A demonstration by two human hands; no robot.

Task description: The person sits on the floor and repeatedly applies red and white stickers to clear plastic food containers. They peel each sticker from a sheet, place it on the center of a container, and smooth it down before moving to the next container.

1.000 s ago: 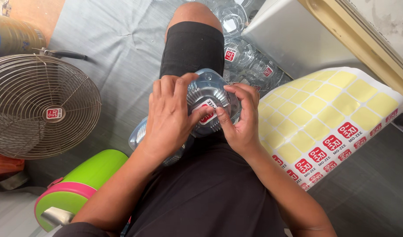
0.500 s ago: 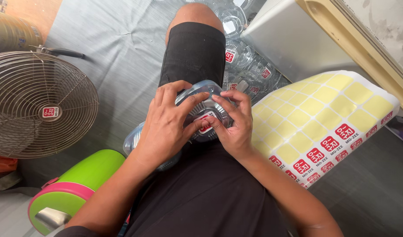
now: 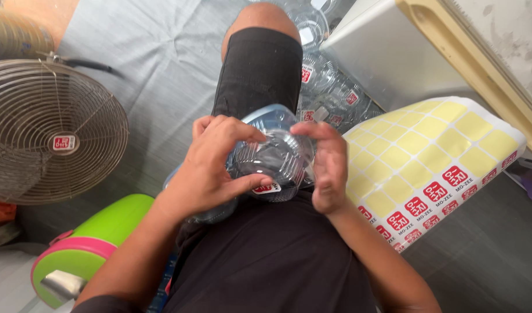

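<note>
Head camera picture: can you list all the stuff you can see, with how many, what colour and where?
Clear plastic container: one, see-through with a red sticker, held over the lap.
Containers pile: many, clear, some with red stickers, on the floor past the knee.
Sticker sheet: one, yellow blanks with red stickers along its edge, at the right.
Fan: one, metal grille, at the left.
Jug: one, green with a pink band, lower left.
Floor mat: one, grey, under the leg.
Shorts: black, on the person.
Left hand: gripping the container.
Right hand: gripping the container's other side.
</note>
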